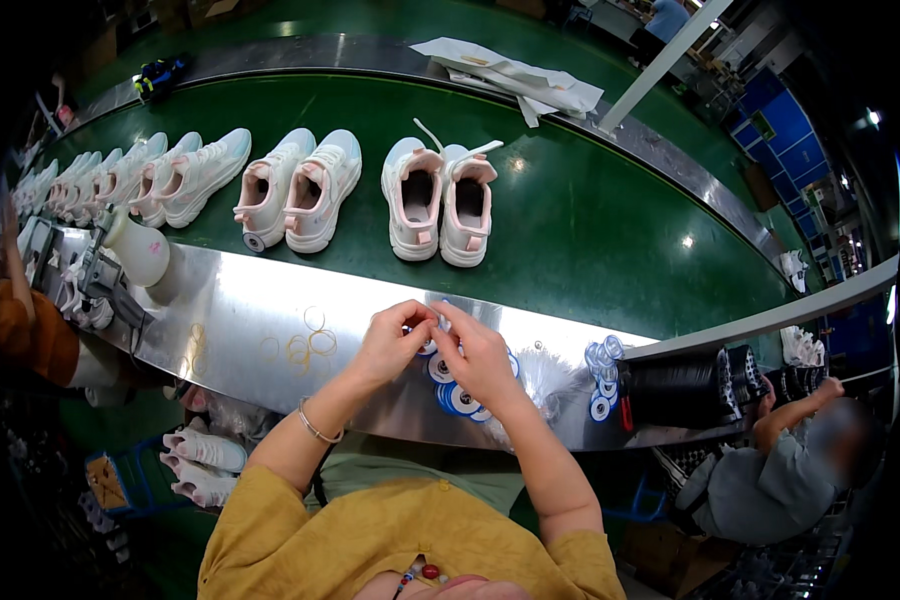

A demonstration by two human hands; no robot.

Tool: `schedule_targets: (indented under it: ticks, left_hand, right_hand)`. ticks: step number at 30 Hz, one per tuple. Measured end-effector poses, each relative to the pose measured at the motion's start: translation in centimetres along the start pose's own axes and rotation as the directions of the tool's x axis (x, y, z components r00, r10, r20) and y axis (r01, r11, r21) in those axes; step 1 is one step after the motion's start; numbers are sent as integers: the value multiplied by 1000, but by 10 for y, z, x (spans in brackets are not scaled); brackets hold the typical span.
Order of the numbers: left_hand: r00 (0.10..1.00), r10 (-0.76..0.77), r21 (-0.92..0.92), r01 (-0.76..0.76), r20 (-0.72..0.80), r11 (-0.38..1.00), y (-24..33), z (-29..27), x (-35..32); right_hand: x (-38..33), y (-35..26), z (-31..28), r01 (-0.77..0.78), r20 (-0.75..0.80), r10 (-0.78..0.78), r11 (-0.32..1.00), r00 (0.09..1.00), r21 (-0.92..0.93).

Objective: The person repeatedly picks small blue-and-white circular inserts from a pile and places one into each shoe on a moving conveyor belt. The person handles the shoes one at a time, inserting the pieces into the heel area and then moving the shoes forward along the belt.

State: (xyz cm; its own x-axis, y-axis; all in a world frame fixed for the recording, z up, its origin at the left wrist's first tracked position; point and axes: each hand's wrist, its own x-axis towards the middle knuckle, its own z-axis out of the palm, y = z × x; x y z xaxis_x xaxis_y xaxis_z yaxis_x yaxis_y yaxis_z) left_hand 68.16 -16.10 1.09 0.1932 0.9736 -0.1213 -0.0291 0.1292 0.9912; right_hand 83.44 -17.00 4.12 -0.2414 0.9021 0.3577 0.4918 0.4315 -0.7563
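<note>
Over the metal ledge, my left hand [390, 342] and my right hand [480, 352] meet with their fingertips pinched. Whatever sits between the fingers is too small and covered to name. Right beneath them lies a heap of round blue-and-white tags [460, 400], partly hidden by my right hand. Beyond my hands, on the green belt, stands a pair of white sneakers [426, 236] with pink linings and loosened tongues. To its left is another white pair [312, 232], with a round tag [254, 241] at one heel.
Rubber bands [310, 345] lie left on the metal ledge [240, 300]. To the right are thin see-through strips [548, 380], more round tags [603, 378] and black packages [675, 390]. Further sneakers [205, 180] line the belt [590, 230]. A co-worker [785, 480] sits at right, another person [35, 330] at left.
</note>
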Motion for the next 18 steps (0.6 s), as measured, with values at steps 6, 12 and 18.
schedule_targets:
  ticks: [6,12,18]
  left_hand:
    - [987,159,247,-160,27,956,-44,-55,80]
    - [955,145,123,-116,-257,986,-76,-86,131]
    - [964,-26,-269,-47,-263,962,-81,-90,174]
  right_hand:
    - [56,80,46,-65,162,75,995,984,-71]
    - [95,97,71,-136,-4,136,987,991,-89]
    - [133,118,95,-184,-58,174,932,983,-311]
